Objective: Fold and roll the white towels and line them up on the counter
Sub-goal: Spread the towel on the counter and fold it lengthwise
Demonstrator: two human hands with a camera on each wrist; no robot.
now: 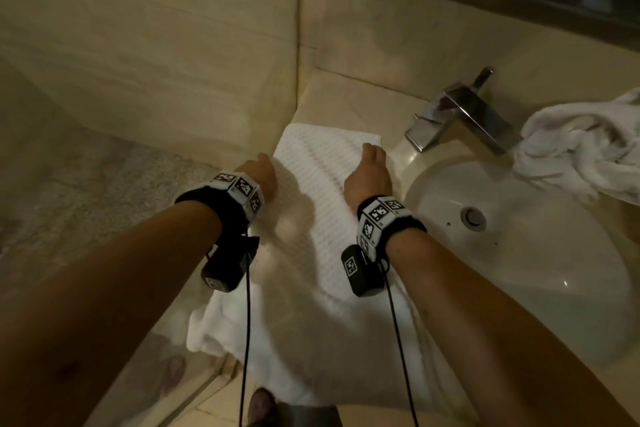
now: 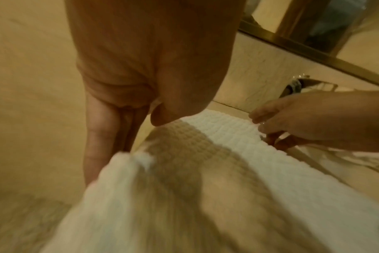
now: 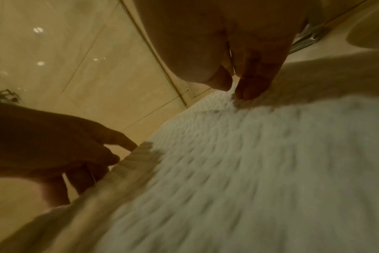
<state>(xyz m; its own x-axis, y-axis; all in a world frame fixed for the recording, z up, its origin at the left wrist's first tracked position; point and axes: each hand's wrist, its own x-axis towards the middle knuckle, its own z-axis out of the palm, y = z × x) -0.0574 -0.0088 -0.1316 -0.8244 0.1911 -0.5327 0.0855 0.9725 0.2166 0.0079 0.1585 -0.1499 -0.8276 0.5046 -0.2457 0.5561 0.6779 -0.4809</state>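
left hand [image 1: 260, 173] pinches white towel [image 1: 325, 184] left edge | right hand [image 1: 370, 174] pinches right edge | spread on counter [image 1: 341, 94]

Both forearms are reaching forward, roughly parallel, palms facing down, each wrist wearing a black band with marker tags. Left hand [image 1: 260, 174] is pinching with thumb over downward-pointing fingers [image 2: 102, 130]. Right hand [image 1: 370, 174] is doing the same, thumb and fingertips [image 3: 247, 90] closing together.
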